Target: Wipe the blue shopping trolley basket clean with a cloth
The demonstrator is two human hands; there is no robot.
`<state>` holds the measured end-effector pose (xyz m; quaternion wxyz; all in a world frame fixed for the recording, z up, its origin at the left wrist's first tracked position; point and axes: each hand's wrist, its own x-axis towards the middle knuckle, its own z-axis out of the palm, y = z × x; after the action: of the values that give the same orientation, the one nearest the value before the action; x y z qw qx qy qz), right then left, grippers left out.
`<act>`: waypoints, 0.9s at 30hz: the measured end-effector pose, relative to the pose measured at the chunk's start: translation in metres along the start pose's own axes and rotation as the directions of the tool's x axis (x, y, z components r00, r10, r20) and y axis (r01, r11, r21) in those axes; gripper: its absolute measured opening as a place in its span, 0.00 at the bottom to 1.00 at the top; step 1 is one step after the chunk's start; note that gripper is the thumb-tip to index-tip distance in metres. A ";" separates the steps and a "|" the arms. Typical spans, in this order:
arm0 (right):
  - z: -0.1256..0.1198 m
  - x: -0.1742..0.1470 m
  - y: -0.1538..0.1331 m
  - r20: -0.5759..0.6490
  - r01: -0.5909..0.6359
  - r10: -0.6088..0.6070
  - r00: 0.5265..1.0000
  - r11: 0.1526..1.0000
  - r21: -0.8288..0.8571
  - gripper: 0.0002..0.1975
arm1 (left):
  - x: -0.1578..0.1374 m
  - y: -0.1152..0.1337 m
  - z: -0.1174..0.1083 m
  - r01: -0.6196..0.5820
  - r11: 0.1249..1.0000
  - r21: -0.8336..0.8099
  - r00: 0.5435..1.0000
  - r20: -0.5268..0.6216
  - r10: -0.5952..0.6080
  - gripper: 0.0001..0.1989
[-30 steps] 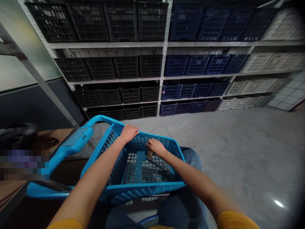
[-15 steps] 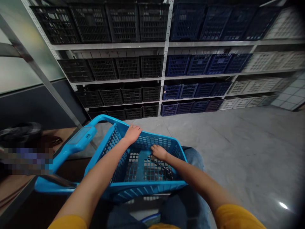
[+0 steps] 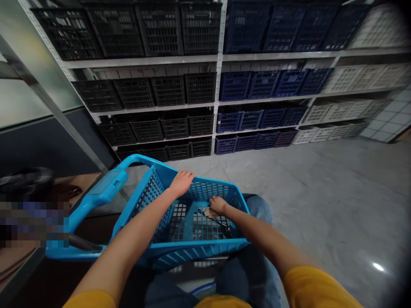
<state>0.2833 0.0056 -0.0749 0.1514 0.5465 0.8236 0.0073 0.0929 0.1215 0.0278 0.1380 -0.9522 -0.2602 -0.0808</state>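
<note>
A blue plastic shopping cart (image 3: 199,244) with a lattice basket stands before my knees, its handle to the left. My left hand (image 3: 182,181) rests on the far rim, its fingers curled over the edge. Down inside the basket, my right hand (image 3: 218,205) is closed near the far wall. Just below its fingers shows a small tan piece (image 3: 210,212), possibly cloth or card; the fingertips are partly hidden. Beneath the right wrist, a dark thin object (image 3: 226,230) shows at the basket floor; its kind is unclear.
Ahead stands a white metal rack (image 3: 216,96) of black crates (image 3: 168,90), blue crates (image 3: 236,85) and white crates (image 3: 343,79). Grey floor (image 3: 321,201) extends to the right. At the left, a metal post (image 3: 69,122) and a dark partition rise beside the cart handle.
My right hand has shifted slightly right inside the basket, and more of the tan piece shows beneath it. My left hand stays on the far rim. The view has turned slightly right.
</note>
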 end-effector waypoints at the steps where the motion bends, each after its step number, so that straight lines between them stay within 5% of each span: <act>1: -0.006 0.001 0.002 -0.038 0.023 -0.023 0.999 1.000 -0.005 0.07 | -0.001 0.001 0.001 -0.008 1.000 -0.002 1.000 -0.003 0.008 0.23; 4: -0.033 0.000 0.015 -0.290 0.025 -0.035 0.956 0.999 -0.037 0.12 | -0.002 0.006 0.004 -0.037 0.999 -0.006 0.999 -0.023 0.037 0.24; 7: -0.048 -0.007 0.024 -0.463 -0.116 0.093 0.881 0.993 -0.021 0.13 | -0.002 0.010 0.005 -0.047 0.999 -0.010 0.998 -0.035 0.046 0.25; 11: -0.026 -0.012 0.011 -0.175 -0.055 0.046 0.984 0.997 -0.048 0.13 | 0.000 0.013 0.003 -0.032 0.999 -0.013 0.999 -0.016 0.032 0.25; 14: -0.008 -0.007 -0.003 0.048 0.030 -0.029 0.998 0.999 -0.037 0.07 | 0.000 0.014 0.000 -0.040 0.999 -0.013 0.999 0.000 0.040 0.26; 16: -0.013 -0.003 -0.003 0.007 0.048 -0.048 0.999 0.998 -0.042 0.07 | 0.000 0.013 -0.001 -0.044 0.999 -0.014 0.999 0.001 0.045 0.26; 18: -0.029 -0.003 0.006 -0.162 0.014 -0.023 0.987 0.998 -0.056 0.10 | 0.000 0.013 -0.002 -0.041 0.999 -0.016 0.999 -0.002 0.041 0.25; 22: -0.058 -0.012 0.027 -0.434 -0.203 0.178 0.883 0.979 -0.012 0.13 | 0.000 0.013 -0.001 -0.038 0.999 -0.029 0.999 -0.004 0.038 0.25; 27: -0.027 -0.015 0.018 -0.188 -0.024 0.006 0.982 0.995 -0.093 0.10 | 0.001 0.013 0.001 -0.038 0.999 -0.025 0.999 0.008 0.038 0.26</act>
<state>0.2981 0.0036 -0.0423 0.0990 0.5419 0.8287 0.0991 0.1008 0.1112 0.0242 0.1268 -0.9589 -0.2415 -0.0775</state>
